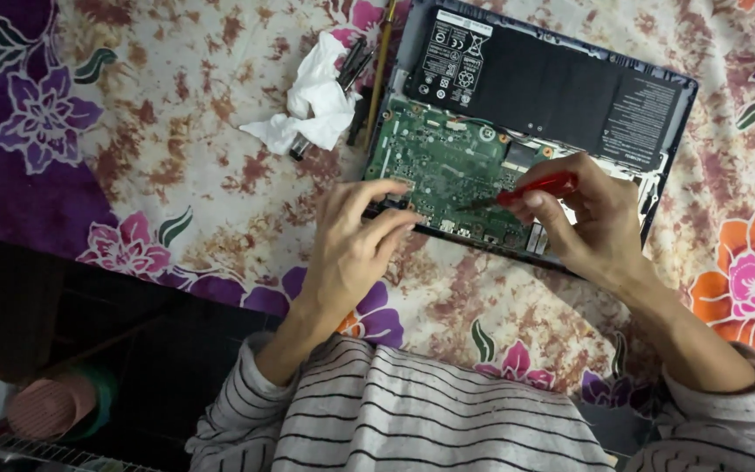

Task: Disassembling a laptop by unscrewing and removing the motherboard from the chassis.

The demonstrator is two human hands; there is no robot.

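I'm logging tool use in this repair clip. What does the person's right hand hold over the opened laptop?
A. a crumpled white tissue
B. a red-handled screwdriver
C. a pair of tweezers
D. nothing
B: the right hand grips a red-handled screwdriver, its tip on the green circuit board.

Single head-mounted view, aimed almost straight down from above the wearer's chest. Striped sleeves (pixel 412 411) are seen at the bottom edge, so the far side of the scene is at the top. Close range: the opened laptop (pixel 530 122) is framed top centre-right, cut slightly by the upper edge. Floral cloth (pixel 176 131) fills most of the frame. No second view is provided.
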